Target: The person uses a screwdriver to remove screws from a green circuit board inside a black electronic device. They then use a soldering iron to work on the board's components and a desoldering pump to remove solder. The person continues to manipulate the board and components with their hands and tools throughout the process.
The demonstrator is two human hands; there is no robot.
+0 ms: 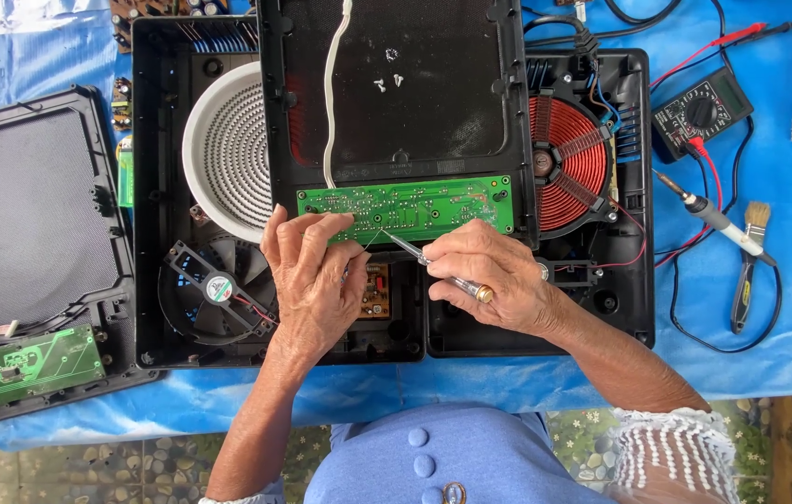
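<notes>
On the blue plastic sheet (4, 84) that covers the table lies a wide black plastic housing of a double cooker (158, 187), opened up. Its long axis runs left to right. Inside, on the left, sits a white round ribbed heating plate (218, 149); on the right sits a red copper coil (568, 159). A black flat cover panel (414, 84) lies over the middle part, with a white cord (332, 84) running down it.

Along the near edge of this panel lies the long green circuit board (405, 205). Its long axis also goes left to right, and it is just on the far side of both hands.

The left hand (312, 275) rests its curled fingers on the left end of the board and seems to pinch its near edge; I cannot tell how firm the grip is. The right hand (498, 275) is closed around a slim screwdriver with a clear handle (438, 271). The tool points to the far left, and its tip meets the near edge of the board, between the two hands. So both hands are about equally near, the left one touching the board directly.

Near left is a black round fan (214, 289).
</notes>
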